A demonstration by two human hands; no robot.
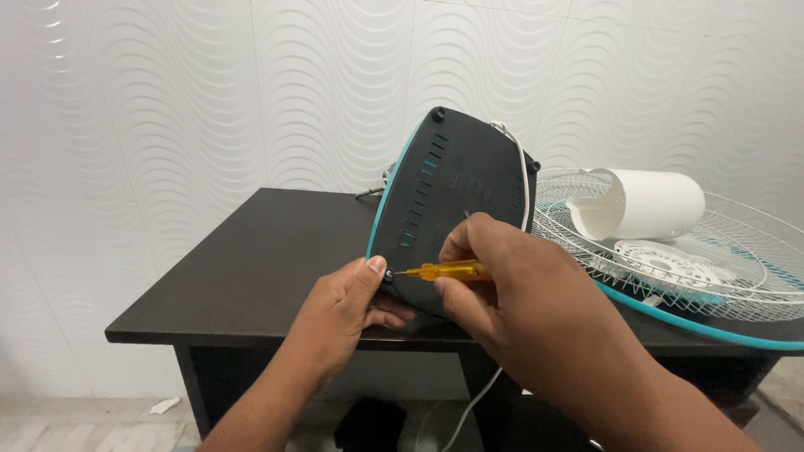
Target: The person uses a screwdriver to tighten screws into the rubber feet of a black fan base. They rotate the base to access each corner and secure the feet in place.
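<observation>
Here, a head-worn camera looks down at a person's two bare hands working on the underside of a fan base [452, 209], a dark, rounded plastic plate with a teal rim, rows of vent slots and small rubber feet. The base stands tipped up on its edge near the front edge of a dark table [251, 268], roughly at the middle of its width.

The right hand [494, 276] is closed around a small screwdriver [444, 270] with a clear orange handle, its thin tip meeting a screw at the lower left corner of the base. The left hand [347, 305] is clamped on that same corner, thumb pressed on the face beside the tip, fingers curled underneath.

The base looks like stiff, smooth moulded plastic; it is probably weighted and could slide or topple on its narrow edge, so the rim and the lower corner seem the safest places to grip. The screwdriver is light and slender, and its tip could slip off the screw.

A white power cord [523, 180] runs over the top of the base and down below the table. Toward the right edge lie a white wire fan guard [737, 251] with a teal ring and a white cylindrical motor cover [653, 205] resting on it.

Behind is a wall [167, 100] of white tiles with a wavy relief. The floor [67, 418] is pale, with a small white scrap on it.
</observation>
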